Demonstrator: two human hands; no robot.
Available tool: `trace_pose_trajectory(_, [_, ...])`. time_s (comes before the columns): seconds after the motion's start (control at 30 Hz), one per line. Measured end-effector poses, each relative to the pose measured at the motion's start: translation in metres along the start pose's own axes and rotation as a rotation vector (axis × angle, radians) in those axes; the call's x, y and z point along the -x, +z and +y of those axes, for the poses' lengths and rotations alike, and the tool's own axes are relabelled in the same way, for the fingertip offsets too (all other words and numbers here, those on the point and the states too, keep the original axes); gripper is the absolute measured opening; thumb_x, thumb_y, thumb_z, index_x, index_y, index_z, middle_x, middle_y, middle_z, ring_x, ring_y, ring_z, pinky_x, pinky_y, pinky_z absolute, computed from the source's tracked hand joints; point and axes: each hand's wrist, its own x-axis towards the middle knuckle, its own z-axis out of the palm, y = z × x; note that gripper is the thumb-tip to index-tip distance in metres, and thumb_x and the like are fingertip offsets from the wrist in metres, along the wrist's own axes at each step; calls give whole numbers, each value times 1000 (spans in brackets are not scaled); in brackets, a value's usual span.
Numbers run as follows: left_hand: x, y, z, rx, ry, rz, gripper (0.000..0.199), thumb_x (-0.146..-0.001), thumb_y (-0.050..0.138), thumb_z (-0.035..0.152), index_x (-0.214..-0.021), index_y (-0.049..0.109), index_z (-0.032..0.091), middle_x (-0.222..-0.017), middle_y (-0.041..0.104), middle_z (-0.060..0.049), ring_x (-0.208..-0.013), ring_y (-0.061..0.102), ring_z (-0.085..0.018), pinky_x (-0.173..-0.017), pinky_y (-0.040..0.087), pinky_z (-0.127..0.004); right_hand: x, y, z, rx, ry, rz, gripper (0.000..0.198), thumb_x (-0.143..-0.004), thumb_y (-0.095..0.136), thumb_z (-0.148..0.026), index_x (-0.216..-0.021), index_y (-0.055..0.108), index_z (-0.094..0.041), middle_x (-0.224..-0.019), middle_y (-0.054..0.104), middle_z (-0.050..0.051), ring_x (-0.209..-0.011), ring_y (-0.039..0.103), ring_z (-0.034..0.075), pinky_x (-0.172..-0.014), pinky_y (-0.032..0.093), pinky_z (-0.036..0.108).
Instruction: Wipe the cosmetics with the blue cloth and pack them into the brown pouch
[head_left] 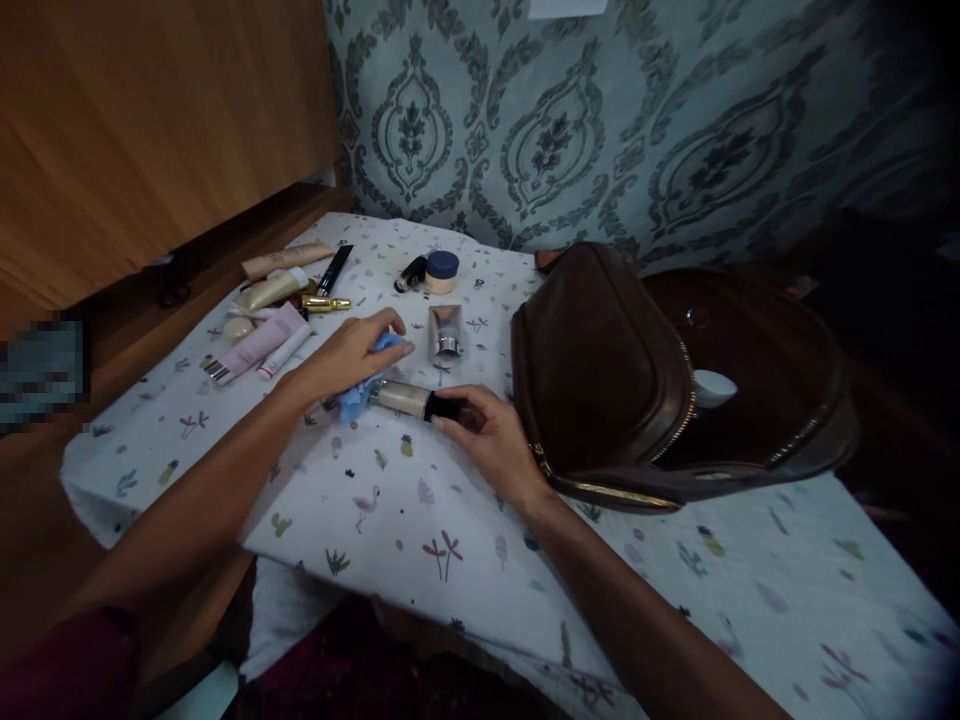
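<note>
My right hand is closed round the black cap of a foundation bottle, which lies on its side in the air or on the cloth; I cannot tell which. The bottle is clear with beige contents. A crumpled blue cloth is in my left hand, held against the bottle's far-left end. The left thumb and fingers are bent around the cloth. Just beyond the bottle lies a silver-capped tube. Behind that are a jar with a dark blue lid and a small black item.
At the left lie several cosmetics, among them a pink tube, a cream tube, a gold ampoule and a black tube. An open brown leather bag stands at the right, with a white object inside. A patterned cloth covers the table.
</note>
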Motion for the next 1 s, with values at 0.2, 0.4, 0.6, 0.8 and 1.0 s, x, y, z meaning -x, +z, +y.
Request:
trace_pose_trajectory(0.2, [9,27,37,81,155,58,28,-102,36,41,-103,53,19,-97,63,-5,-88,58,-19,-80,44,-30,2,-1,-3,106,-22,-1,54,-75,74,-23,-128,59,-23,-108,70,4,-69,60,14,-72,54,32])
trace_pose_trajectory(0.4, [21,49,36,-234,372,-122,35,-105,30,36,-99,58,16,-95,65,-11,-92,59,-24,-85,45,-38,1,-2,5,117,-38,1,66,-73,74,-17,-135,52,-22,-107,69,5,-75,62,16,-78,55,35])
trace_pose_trajectory(0.6, [35,34,12,-281,319,-133,47,-106,24,39,-111,65,16,-103,66,-11,-98,58,-25,-88,46,-40,0,-3,-3,278,-84,-32,29,-73,79,-18,-101,72,-20,-106,63,6,-84,62,19,-78,57,35])
trace_pose_trajectory(0.8, [52,19,-6,-178,162,-90,48,-104,29,46,-129,63,24,-124,56,-11,-114,53,-27,-98,46,-42,2,-4,-9,331,-74,-67,27,-75,76,-14,-101,70,-19,-105,62,6,-86,61,18,-78,55,33])
trace_pose_trajectory(1.0, [67,16,-7,-198,18,-62,52,-103,28,51,-141,56,29,-106,52,-8,-93,56,-23,-84,50,-36,3,-6,-9,300,-123,-113,23,-82,70,-18,-104,66,-22,-97,66,3,-86,62,20,-79,52,35])
